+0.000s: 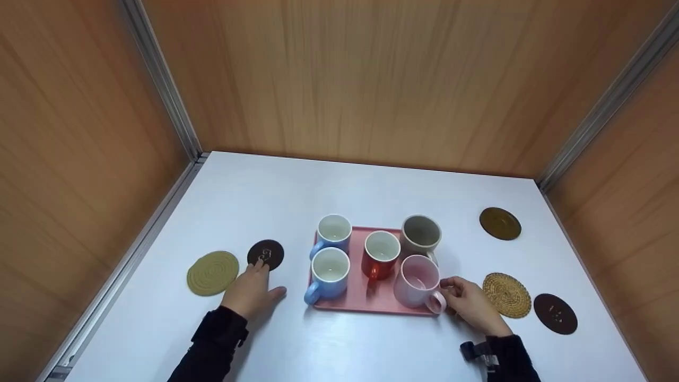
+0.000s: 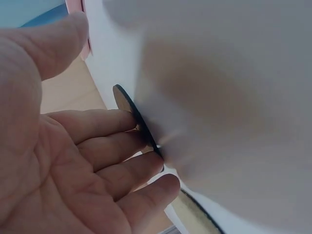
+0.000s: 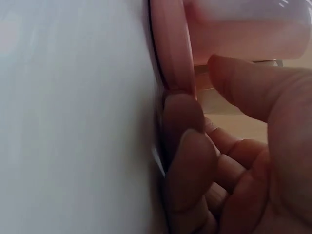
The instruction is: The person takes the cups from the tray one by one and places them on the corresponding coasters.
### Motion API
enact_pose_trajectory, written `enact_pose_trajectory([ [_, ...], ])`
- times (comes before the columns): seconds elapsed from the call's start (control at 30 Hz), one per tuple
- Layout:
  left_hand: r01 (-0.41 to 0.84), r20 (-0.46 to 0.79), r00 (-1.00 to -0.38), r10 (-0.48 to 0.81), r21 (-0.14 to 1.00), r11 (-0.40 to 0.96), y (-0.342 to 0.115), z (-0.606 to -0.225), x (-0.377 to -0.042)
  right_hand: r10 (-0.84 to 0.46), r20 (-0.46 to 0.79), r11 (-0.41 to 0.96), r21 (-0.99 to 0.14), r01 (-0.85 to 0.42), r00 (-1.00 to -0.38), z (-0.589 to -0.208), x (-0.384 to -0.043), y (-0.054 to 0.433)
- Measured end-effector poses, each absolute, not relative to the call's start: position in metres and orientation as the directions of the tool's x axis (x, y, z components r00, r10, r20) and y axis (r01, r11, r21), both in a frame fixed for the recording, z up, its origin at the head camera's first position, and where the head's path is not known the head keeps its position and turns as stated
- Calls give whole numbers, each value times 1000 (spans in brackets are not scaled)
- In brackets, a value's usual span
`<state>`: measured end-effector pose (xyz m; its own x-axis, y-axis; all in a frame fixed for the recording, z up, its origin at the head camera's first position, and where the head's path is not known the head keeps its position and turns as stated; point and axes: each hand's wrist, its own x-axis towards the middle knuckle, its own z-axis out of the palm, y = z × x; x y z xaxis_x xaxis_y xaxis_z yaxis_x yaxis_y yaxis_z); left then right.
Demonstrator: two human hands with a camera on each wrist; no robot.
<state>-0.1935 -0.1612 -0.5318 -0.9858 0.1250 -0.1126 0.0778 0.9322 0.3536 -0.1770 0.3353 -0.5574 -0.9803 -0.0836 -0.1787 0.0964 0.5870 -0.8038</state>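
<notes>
With straight fingers, my left hand (image 1: 248,293) touches the near edge of a round dark brown coaster (image 1: 265,248) on the left of the white table. Its thumb is spread out to the right. The left wrist view shows the fingertips (image 2: 148,163) right at the thin coaster (image 2: 130,105). At the right edge of a pink tray (image 1: 366,303) is my right hand (image 1: 471,305), beside the handle of a pink mug (image 1: 407,289). In the right wrist view its fingertips (image 3: 183,117) are loosely bent at the tray rim (image 3: 171,46), the thumb standing apart.
Also on the tray are a red mug (image 1: 373,263), a grey mug (image 1: 411,245) and two light-blue mugs, one nearer (image 1: 330,286). A green coaster (image 1: 212,273) lies far left. At right are a woven coaster (image 1: 506,295), a dark coaster (image 1: 555,314) and an olive-brown coaster (image 1: 500,223).
</notes>
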Motion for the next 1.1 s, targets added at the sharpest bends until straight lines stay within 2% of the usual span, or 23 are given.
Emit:
enact_pose_trajectory([
  [0.17,100,-141,-978,154,334,937,-160,-531,-215,-102,-170,578,-812,81,-980,-560,-178,339],
  [0.37,111,-193,-968,163,256,960,-155,-528,-243,-96,-195,552,-826,111,-976,-560,-179,341],
  [0.67,173,-124,-974,190,133,976,-139,-532,-272,-95,-219,525,-840,138,-971,-565,-178,343],
  [1.1,185,-111,-973,203,149,971,-137,-539,-295,-112,-213,500,-856,131,-971,-564,-177,341],
])
